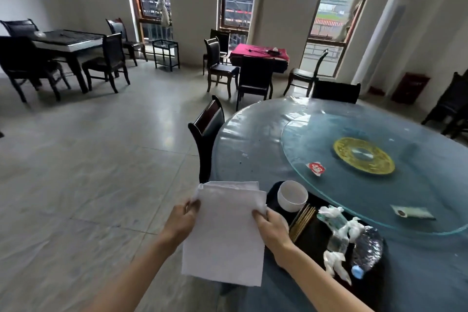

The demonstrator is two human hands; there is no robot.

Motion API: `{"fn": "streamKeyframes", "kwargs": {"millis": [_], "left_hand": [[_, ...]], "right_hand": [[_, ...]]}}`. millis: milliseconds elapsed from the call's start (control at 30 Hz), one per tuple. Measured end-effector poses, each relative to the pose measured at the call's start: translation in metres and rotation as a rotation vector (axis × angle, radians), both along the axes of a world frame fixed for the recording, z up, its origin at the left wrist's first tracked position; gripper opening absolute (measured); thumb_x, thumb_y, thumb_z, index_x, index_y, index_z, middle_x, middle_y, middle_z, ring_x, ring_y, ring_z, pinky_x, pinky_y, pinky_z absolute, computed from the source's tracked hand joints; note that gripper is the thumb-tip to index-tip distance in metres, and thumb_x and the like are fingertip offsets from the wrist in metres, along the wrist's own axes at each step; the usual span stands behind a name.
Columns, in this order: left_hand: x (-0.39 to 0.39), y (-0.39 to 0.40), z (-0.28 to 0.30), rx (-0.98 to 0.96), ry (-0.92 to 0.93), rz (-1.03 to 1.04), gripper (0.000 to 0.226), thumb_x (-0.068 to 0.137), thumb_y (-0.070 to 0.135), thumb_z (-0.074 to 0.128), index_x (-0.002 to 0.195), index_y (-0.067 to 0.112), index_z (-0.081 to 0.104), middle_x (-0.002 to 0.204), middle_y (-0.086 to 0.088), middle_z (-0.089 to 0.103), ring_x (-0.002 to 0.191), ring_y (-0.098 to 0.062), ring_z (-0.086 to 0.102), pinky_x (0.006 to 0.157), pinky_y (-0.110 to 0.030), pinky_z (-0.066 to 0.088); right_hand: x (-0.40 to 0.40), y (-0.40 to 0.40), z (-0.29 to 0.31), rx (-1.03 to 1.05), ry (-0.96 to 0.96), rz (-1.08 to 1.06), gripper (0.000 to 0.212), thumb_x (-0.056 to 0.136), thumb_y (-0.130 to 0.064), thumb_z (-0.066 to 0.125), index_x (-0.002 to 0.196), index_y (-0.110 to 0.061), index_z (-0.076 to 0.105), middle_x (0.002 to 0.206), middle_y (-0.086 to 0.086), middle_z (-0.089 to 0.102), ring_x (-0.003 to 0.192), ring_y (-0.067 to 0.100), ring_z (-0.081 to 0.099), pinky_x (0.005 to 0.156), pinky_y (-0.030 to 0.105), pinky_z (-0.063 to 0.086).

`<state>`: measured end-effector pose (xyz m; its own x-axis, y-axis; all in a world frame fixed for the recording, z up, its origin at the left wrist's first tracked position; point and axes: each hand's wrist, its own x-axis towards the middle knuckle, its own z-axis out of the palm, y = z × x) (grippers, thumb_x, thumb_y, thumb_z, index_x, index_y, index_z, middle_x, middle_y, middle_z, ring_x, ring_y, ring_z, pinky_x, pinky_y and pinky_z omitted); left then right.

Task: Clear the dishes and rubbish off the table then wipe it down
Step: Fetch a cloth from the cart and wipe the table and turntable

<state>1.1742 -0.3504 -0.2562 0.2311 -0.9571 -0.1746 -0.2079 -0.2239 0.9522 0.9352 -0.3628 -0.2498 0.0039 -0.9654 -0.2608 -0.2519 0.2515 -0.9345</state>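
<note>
Both hands held a white cloth (225,233) out in front of the body, off the near-left edge of the round tabletop (253,139). The left hand (183,220) pinched its left edge and the right hand (272,225) gripped its right edge, the cloth hanging folded below them over the floor.

The black tray (314,238) sat on the tabletop just right of the right hand, carrying a white cup (292,195), chopsticks (302,220), crumpled plastic wrap (336,233) and a squashed bottle (367,248). A red-and-white wrapper (315,167) and what looked like a flat packet (412,212) lay on the glass turntable (329,185).

Wiping was probably the step in hand. To do it well, those two scraps should go onto the tray first and the tray be lifted away, or the cloth would only push them about. The cloth was best kept folded into a flat pad, pressed down with the palm, and drawn in overlapping strokes from the far side toward the near edge.
</note>
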Motion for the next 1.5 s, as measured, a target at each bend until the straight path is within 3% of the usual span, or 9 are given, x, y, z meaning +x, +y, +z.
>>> {"fn": "streamKeyframes", "kwargs": {"millis": [133, 233, 367, 500, 667, 833, 1000, 1200, 1500], "left_hand": [[0.06, -0.05, -0.023, 0.028, -0.013, -0.075, 0.023, 0.104, 0.031, 0.049, 0.111, 0.021, 0.069, 0.104, 0.005, 0.073, 0.101, -0.016, 0.067, 0.092, -0.041, 0.053], [0.095, -0.084, -0.036, 0.09, 0.0, -0.136, 0.028, 0.104, 0.025, 0.044, 0.1, 0.017, 0.071, 0.094, 0.007, 0.071, 0.094, -0.015, 0.065, 0.084, -0.035, 0.053], [0.118, -0.125, -0.041, 0.183, -0.008, -0.291, 0.027, 0.092, 0.019, 0.045, 0.107, 0.021, 0.067, 0.102, 0.0, 0.072, 0.097, -0.018, 0.068, 0.08, -0.034, 0.056], [0.114, -0.158, -0.057, 0.188, 0.029, -0.416, 0.029, 0.081, -0.005, 0.044, 0.1, 0.004, 0.065, 0.09, -0.012, 0.068, 0.081, -0.023, 0.063, 0.068, -0.035, 0.049], [0.102, -0.223, -0.074, 0.171, 0.007, -0.43, 0.016, 0.085, -0.009, 0.043, 0.091, -0.011, 0.058, 0.079, -0.012, 0.053, 0.074, -0.019, 0.046, 0.067, -0.031, 0.034], [0.08, -0.302, -0.095, 0.152, -0.031, -0.487, 0.013, 0.089, 0.006, 0.054, 0.087, -0.002, 0.064, 0.072, -0.004, 0.056, 0.068, -0.013, 0.047, 0.063, -0.029, 0.036], [0.046, -0.402, -0.124, 0.061, -0.212, -0.535, 0.014, 0.09, 0.012, 0.057, 0.08, 0.004, 0.061, 0.066, 0.0, 0.056, 0.064, -0.017, 0.048, 0.059, -0.033, 0.039], [0.023, -0.485, -0.166, 0.005, -0.46, -0.594, 0.01, 0.093, 0.011, 0.056, 0.089, 0.008, 0.065, 0.087, -0.013, 0.063, 0.089, -0.031, 0.055, 0.071, -0.033, 0.035], [0.034, -0.5, -0.159, -0.017, -0.293, -0.753, 0.01, 0.086, 0.012, 0.071, 0.079, 0.018, 0.065, 0.077, 0.009, 0.064, 0.079, -0.01, 0.062, 0.069, -0.027, 0.048]], "right_hand": [[0.058, -0.042, -0.02, 0.085, -0.022, -0.051, 0.022, 0.101, -0.019, 0.048, 0.1, -0.006, 0.067, 0.093, 0.011, 0.073, 0.084, 0.027, 0.069, 0.076, 0.044, 0.058], [0.095, -0.064, -0.032, 0.146, -0.005, -0.097, 0.022, 0.098, -0.014, 0.046, 0.093, 0.003, 0.059, 0.084, 0.009, 0.063, 0.076, 0.022, 0.058, 0.068, 0.038, 0.048], [0.121, -0.088, -0.044, 0.192, 0.03, -0.245, 0.023, 0.098, -0.017, 0.048, 0.077, -0.012, 0.056, 0.073, 0.0, 0.059, 0.066, 0.013, 0.053, 0.059, 0.028, 0.044], [0.118, -0.114, -0.058, 0.214, 0.088, -0.347, 0.017, 0.095, -0.013, 0.05, 0.093, 0.001, 0.058, 0.089, 0.019, 0.066, 0.075, 0.026, 0.059, 0.068, 0.039, 0.048], [0.11, -0.16, -0.071, 0.189, 0.144, -0.454, 0.012, 0.092, -0.013, 0.056, 0.092, -0.013, 0.068, 0.095, 0.017, 0.073, 0.096, 0.042, 0.068, 0.085, 0.056, 0.056], [0.09, -0.221, -0.097, 0.164, 0.237, -0.55, 0.01, 0.093, -0.016, 0.062, 0.088, -0.022, 0.069, 0.085, 0.003, 0.074, 0.085, 0.028, 0.069, 0.078, 0.044, 0.056], [0.07, -0.304, -0.136, 0.152, 0.36, -0.68, 0.017, 0.096, -0.016, 0.058, 0.087, -0.003, 0.059, 0.084, 0.021, 0.065, 0.072, 0.028, 0.052, 0.066, 0.039, 0.045], [0.068, -0.367, -0.18, 0.24, 0.458, -0.807, 0.015, 0.097, -0.011, 0.058, 0.102, -0.007, 0.071, 0.108, 0.019, 0.058, 0.084, 0.031, 0.057, 0.073, 0.03, 0.042], [0.077, -0.371, -0.198, 0.142, 0.318, -0.968, 0.009, 0.1, -0.017, 0.061, 0.103, -0.018, 0.07, 0.114, 0.004, 0.059, 0.092, 0.015, 0.064, 0.079, 0.023, 0.048]]}}
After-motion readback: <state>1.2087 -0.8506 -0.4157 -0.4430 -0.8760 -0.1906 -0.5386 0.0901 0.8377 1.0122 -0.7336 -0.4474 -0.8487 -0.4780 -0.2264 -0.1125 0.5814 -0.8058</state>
